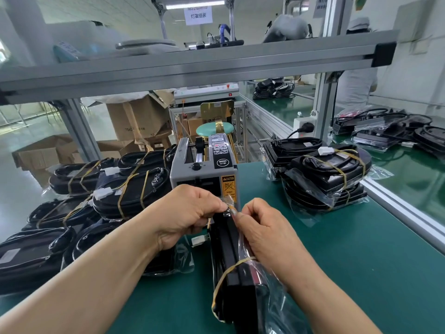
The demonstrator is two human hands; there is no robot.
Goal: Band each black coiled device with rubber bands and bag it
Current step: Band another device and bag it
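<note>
Just in front of the tape dispenser (204, 169), on the green mat (361, 261), the black coiled device (226, 244) stands on edge. Risk: it tips or the film slips, since left hand (190, 213) and right hand (262, 227) only fingertip-pinch the clear bag (272, 292) at its top end. Device looks flat and black, one yellow rubber band (234, 263) around it, bag loose and crumpled.

Both forearms reach forward, left hand (190, 218) and right hand (262, 233) close together, curled fingers pinching the clear bag (271, 284) top.
</note>
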